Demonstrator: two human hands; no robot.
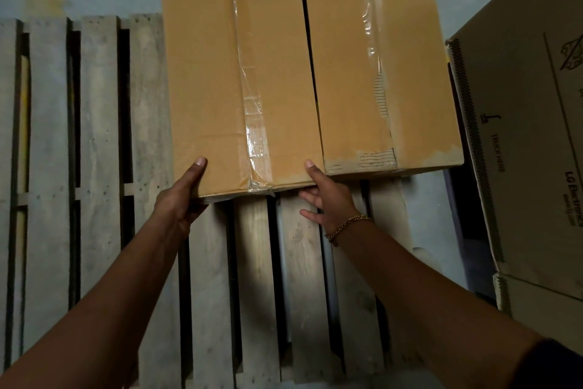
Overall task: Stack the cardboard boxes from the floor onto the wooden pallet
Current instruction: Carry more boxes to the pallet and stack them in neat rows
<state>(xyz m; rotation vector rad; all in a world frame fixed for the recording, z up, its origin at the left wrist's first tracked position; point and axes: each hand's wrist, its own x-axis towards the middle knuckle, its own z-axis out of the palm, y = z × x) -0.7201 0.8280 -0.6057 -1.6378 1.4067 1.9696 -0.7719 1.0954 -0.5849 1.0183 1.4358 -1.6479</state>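
The cardboard box (284, 66) fills the upper centre of the frame, lying on the wooden pallet (94, 167) with its near edge over the slats. A second, printed box (530, 136) stands at the right edge. Your left hand (183, 196) has its grip clamped on the near-left corner, thumb on top, fingers under. Your right hand (328, 202) holds the near edge at the middle, thumb on top, fingers loosely spread beneath. Judgement: placement is under way. Seat the box square to the slats, draw your fingers clear before full release, and keep room for the printed box alongside.
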